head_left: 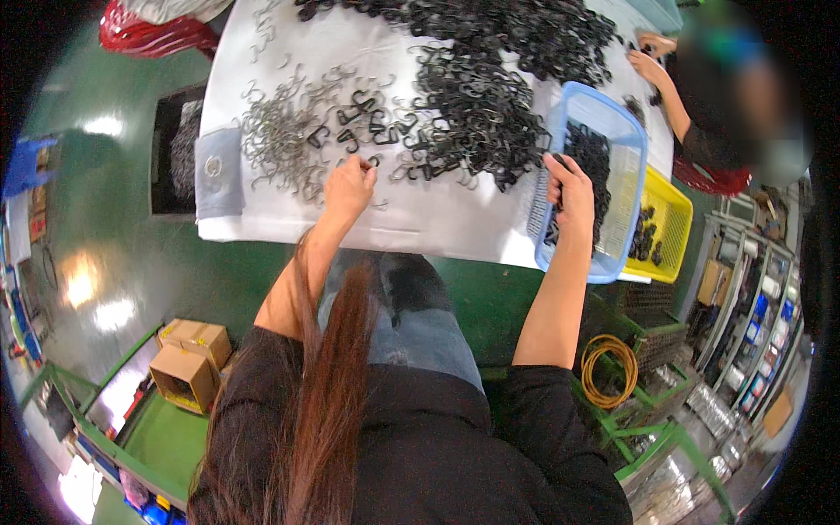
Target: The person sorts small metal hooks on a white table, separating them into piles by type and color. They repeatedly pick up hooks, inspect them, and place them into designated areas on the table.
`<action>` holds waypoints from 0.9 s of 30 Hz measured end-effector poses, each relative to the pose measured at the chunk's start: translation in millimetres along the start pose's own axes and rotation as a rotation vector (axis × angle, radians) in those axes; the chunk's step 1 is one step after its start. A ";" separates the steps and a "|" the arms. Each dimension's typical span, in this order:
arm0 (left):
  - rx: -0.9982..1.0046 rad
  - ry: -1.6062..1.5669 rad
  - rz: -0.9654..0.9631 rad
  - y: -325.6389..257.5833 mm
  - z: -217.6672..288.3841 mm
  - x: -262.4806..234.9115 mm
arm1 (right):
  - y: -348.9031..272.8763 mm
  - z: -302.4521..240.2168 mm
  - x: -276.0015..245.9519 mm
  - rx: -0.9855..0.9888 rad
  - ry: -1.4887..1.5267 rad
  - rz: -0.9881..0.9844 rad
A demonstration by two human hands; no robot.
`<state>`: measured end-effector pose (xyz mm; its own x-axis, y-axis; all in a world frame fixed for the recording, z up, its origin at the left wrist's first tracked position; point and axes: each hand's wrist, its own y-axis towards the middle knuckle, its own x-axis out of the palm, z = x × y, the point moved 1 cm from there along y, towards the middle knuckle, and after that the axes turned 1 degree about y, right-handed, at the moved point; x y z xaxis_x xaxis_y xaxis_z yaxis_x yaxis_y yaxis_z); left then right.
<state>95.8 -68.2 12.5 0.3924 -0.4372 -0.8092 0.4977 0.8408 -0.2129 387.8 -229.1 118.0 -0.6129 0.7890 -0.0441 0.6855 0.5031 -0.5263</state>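
My left hand (350, 185) is closed in a pinch over the near part of the white-covered table (437, 214). A small black curved piece shows at its fingertips, beside several loose black hook-shaped pieces (354, 112). Thin greyish curved scraps (284, 131) lie scattered to the left of these. Over the left rim of a light blue plastic basket (636, 166), my right hand (573, 194) has its fingers curled around a small black piece, mostly hidden. More black pieces (591, 157) fill part of that basket. A dense heap of black curved pieces (477, 114) spreads between my hands and farther back.
Right of the blue basket stands a yellow basket (675, 232) with some dark pieces in it. Another person's hands (649, 66) work at the far right of the table. A dark bin (179, 149) stands off the left edge; cardboard boxes (188, 363) rest behind on a green cart.
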 end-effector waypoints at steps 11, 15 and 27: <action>0.047 -0.939 -0.465 -8.4 289.5 73.8 | -17.5 12.2 -126.2 -0.055 -0.445 0.486; 0.325 -0.788 0.265 19.1 245.8 47.9 | -17.3 -4.2 -92.9 -0.526 -0.985 0.800; -0.128 0.032 0.390 75.2 -34.8 -11.0 | 57.1 64.6 262.2 -0.730 -1.191 -0.157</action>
<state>102.0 10.9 -13.7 0.5076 -0.0694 -0.8588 0.2151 0.9754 0.0483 240.9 -16.3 21.5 -0.4094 0.1253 -0.9037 0.4014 0.9142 -0.0551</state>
